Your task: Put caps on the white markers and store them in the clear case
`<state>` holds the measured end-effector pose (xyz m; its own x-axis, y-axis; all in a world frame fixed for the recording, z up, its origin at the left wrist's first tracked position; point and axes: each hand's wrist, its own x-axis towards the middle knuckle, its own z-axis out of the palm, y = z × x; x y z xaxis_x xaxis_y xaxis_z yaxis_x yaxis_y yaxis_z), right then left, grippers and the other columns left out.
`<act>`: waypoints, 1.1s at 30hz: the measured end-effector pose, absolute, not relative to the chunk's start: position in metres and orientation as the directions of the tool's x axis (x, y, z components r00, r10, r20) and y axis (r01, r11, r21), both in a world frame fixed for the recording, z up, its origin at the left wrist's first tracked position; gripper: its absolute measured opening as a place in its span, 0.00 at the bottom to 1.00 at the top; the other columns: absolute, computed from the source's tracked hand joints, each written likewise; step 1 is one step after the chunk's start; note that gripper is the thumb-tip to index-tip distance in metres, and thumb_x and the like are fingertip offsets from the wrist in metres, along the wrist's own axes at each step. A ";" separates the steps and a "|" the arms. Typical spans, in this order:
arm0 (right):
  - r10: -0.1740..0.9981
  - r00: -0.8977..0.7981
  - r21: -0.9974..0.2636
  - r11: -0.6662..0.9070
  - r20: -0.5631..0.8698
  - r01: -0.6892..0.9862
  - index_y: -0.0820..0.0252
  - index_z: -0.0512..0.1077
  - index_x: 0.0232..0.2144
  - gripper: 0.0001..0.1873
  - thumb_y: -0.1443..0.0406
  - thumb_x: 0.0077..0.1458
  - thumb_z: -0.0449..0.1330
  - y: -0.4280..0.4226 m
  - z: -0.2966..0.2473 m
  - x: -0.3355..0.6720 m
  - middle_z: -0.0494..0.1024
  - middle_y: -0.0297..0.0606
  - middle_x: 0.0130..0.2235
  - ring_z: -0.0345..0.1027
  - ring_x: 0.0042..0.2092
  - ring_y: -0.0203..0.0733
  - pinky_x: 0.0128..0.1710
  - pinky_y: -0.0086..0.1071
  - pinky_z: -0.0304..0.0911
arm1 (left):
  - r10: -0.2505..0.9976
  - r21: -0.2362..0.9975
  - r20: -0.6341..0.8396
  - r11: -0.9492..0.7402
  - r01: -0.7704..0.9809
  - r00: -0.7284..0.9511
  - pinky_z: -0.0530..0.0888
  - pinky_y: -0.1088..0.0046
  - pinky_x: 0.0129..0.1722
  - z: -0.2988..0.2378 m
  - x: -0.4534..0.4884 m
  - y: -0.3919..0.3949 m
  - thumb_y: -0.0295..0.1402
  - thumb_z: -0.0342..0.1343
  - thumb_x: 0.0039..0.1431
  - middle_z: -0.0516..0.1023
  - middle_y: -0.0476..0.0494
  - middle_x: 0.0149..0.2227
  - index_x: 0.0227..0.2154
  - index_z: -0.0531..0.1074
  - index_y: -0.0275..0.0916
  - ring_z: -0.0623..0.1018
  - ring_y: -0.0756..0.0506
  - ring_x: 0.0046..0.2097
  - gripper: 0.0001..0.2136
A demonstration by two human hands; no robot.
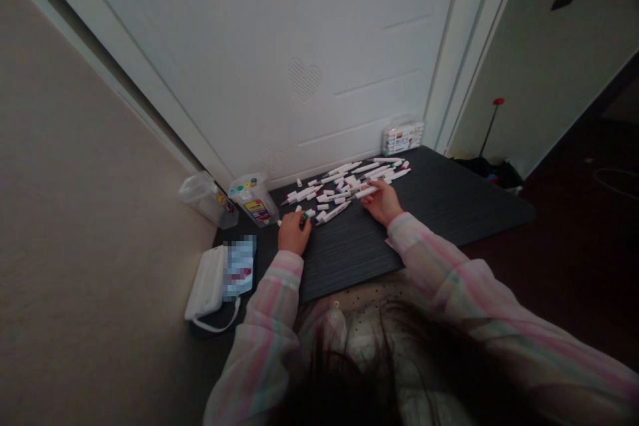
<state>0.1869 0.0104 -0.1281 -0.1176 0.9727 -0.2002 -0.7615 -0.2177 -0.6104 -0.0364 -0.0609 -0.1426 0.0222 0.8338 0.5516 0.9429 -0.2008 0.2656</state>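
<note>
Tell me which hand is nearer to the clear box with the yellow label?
Left. The left hand rests just right of the box; the right hand lies farther right, on the scattered markers.

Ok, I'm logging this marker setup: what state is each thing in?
left hand, closed on a green-capped marker.
right hand, touching a white marker, grip unclear.
loose markers, lying scattered on the dark board.
clear tub, upright, caps showing on top.
door, shut.
power bank, cable attached.

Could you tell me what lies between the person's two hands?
Head view: a few white markers lie on the dark board between left hand and right hand.
</note>
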 end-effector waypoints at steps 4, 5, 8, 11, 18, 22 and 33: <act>0.972 -0.117 -0.615 -0.221 -0.205 -0.757 0.66 0.65 0.32 0.11 0.61 0.56 0.50 0.010 -0.128 0.187 0.66 0.29 0.25 0.56 0.20 0.25 0.17 0.21 0.55 | 0.843 0.272 0.537 -0.198 0.942 0.023 0.67 0.66 0.39 -0.143 -0.037 -0.061 0.31 0.49 0.52 0.72 0.42 0.32 0.34 0.68 0.38 0.70 0.43 0.38 0.07; 0.971 -0.119 -0.616 -0.223 -0.206 -0.756 0.66 0.65 0.32 0.11 0.61 0.56 0.50 0.010 -0.127 0.187 0.66 0.30 0.25 0.56 0.20 0.25 0.17 0.21 0.55 | 0.845 0.272 0.534 -0.198 0.942 0.023 0.67 0.66 0.39 -0.143 -0.037 -0.061 0.31 0.49 0.52 0.72 0.42 0.32 0.34 0.68 0.38 0.70 0.43 0.38 0.07; 0.971 -0.124 -0.617 -0.227 -0.206 -0.753 0.66 0.66 0.32 0.11 0.61 0.56 0.50 0.010 -0.128 0.187 0.66 0.29 0.25 0.56 0.20 0.25 0.17 0.21 0.55 | 0.850 0.273 0.526 -0.194 0.942 0.023 0.68 0.66 0.39 -0.142 -0.037 -0.061 0.30 0.49 0.52 0.72 0.42 0.31 0.34 0.68 0.38 0.70 0.43 0.38 0.07; 0.971 -0.124 -0.617 -0.226 -0.205 -0.754 0.66 0.66 0.32 0.11 0.61 0.56 0.50 0.010 -0.128 0.187 0.66 0.30 0.25 0.57 0.20 0.25 0.17 0.21 0.56 | 0.854 0.274 0.520 -0.190 0.943 0.021 0.68 0.66 0.39 -0.142 -0.037 -0.061 0.30 0.49 0.51 0.72 0.42 0.31 0.33 0.68 0.38 0.70 0.43 0.37 0.07; 0.971 -0.138 -0.618 -0.231 -0.195 -0.751 0.66 0.66 0.32 0.11 0.61 0.56 0.50 0.010 -0.128 0.187 0.66 0.30 0.25 0.57 0.20 0.25 0.17 0.21 0.56 | 0.854 0.283 0.519 -0.195 0.939 0.021 0.68 0.66 0.39 -0.143 -0.037 -0.061 0.30 0.50 0.51 0.72 0.42 0.31 0.32 0.68 0.38 0.70 0.44 0.37 0.06; 0.971 -0.135 -0.621 -0.229 -0.196 -0.749 0.66 0.66 0.32 0.11 0.61 0.56 0.50 0.010 -0.128 0.187 0.66 0.30 0.25 0.57 0.21 0.25 0.18 0.21 0.56 | 0.853 0.286 0.522 -0.197 0.938 0.020 0.68 0.67 0.39 -0.143 -0.037 -0.061 0.30 0.50 0.51 0.72 0.43 0.31 0.33 0.68 0.39 0.70 0.44 0.38 0.06; 0.970 -0.129 -0.617 -0.232 -0.208 -0.752 0.66 0.66 0.34 0.11 0.62 0.56 0.50 0.012 -0.130 0.187 0.67 0.31 0.27 0.58 0.22 0.26 0.19 0.22 0.57 | 0.864 0.285 0.503 -0.178 0.942 0.012 0.68 0.66 0.39 -0.142 -0.037 -0.061 0.31 0.49 0.52 0.71 0.42 0.31 0.34 0.68 0.38 0.70 0.43 0.38 0.07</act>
